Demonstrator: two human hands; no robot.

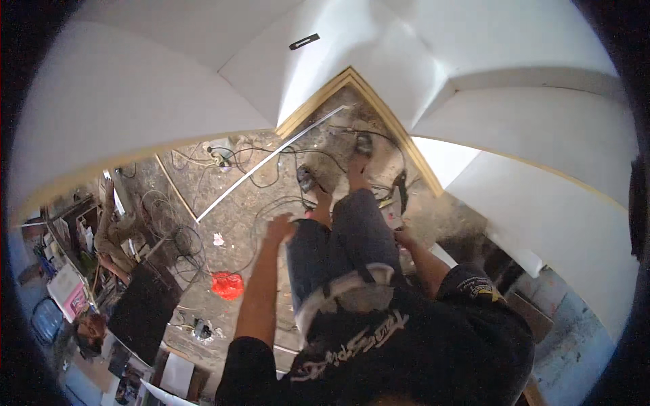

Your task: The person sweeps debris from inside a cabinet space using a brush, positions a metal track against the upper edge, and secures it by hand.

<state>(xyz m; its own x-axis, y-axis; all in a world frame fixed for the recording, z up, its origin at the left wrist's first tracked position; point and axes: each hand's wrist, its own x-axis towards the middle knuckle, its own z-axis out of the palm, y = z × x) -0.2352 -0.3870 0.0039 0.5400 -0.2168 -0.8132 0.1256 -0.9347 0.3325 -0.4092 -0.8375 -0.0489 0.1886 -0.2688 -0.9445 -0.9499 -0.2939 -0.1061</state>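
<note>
My left hand hovers beside my left knee, fingers stretched and slightly blurred, holding nothing I can see. Low at my right side, my right hand is next to a black, white and red tool. Its fingers are partly hidden, and whether it grips the tool cannot be made out. My feet, in dark footwear, stand on the dirty floor inside the corner of a white panelled structure edged with yellowish wood. A long, thin white strip lies slantwise on the floor to the left of my feet.
Dark cables snake over the floor around my feet. A red plastic bag lies at left. Further left, another person is beside a dark board and cluttered shelves. A small black slotted piece is on the white panel ahead.
</note>
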